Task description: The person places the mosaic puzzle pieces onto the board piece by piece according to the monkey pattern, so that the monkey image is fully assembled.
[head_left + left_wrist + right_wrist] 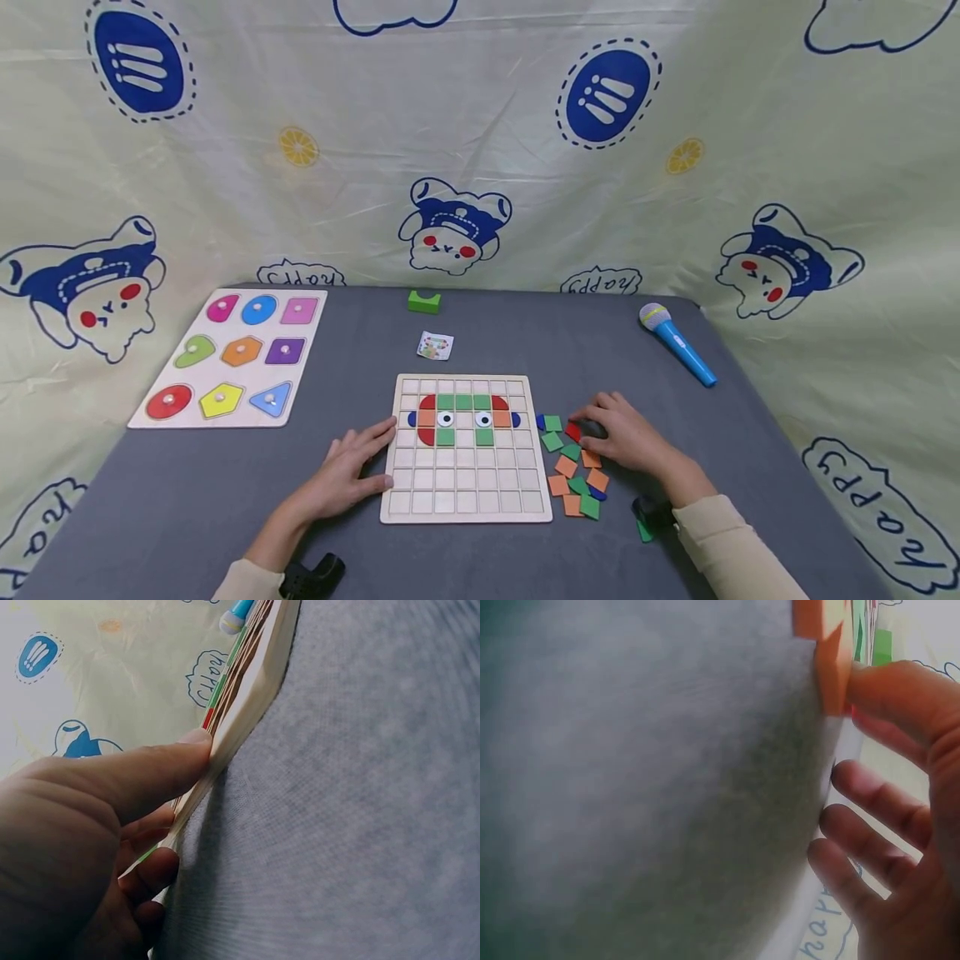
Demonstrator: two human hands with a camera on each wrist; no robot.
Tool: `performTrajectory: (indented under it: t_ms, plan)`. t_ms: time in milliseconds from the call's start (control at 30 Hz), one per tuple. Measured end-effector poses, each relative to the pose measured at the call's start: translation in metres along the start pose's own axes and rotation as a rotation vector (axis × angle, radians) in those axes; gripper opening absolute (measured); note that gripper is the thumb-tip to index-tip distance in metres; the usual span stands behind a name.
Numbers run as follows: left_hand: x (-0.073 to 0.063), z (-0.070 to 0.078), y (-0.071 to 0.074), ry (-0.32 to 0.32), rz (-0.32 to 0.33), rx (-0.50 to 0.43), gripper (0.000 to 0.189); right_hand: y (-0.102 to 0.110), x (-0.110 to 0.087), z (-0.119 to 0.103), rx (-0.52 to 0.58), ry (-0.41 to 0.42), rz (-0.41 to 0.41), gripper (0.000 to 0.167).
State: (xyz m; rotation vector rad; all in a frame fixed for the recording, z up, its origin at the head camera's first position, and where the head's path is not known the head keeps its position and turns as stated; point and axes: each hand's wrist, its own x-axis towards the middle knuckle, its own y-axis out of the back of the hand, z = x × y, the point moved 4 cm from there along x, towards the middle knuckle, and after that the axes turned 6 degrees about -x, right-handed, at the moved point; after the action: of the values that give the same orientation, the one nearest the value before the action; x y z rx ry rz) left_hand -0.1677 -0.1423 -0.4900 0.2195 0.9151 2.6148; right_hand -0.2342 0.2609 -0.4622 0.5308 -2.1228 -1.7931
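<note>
A white grid board [465, 504] lies on the grey table, with red, orange, green and blue tiles and two eye tiles [445, 419] set in its upper rows. My left hand [341, 475] rests against the board's left side, its thumb and fingers fairly straight along the edge. To the board's right is a spread of loose tiles. Over its upper end, my right hand [626, 433] has thumb and index finger at either side of a red tile [573, 431], pinching it. Its other fingers are loosely bent. Orange tiles [832, 671] stand close beside the thumb in the right wrist view.
A shape puzzle board [217, 367] with knobbed pieces lies at the left. Behind the grid board are a small printed card [435, 346] and a green arch block [424, 302]. A blue microphone [682, 346] lies back right. One green piece [644, 531] sits by the right wrist.
</note>
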Motion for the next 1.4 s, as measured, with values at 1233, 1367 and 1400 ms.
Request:
performTrajectory:
  t_ms: [1233,1367,1400]
  plan:
    - [0.000,0.001,-0.001,-0.001,0.006,0.003,0.070,-0.007,0.024,-0.100,-0.081,0.009,0.159,0.021]
    - [0.000,0.001,-0.001,0.001,0.008,0.003,0.070,-0.010,0.030,-0.106,-0.089,-0.004,0.160,0.019]
    - [0.000,0.001,-0.001,0.001,0.008,0.003,0.069,-0.011,0.031,-0.107,-0.092,-0.004,0.162,0.019]
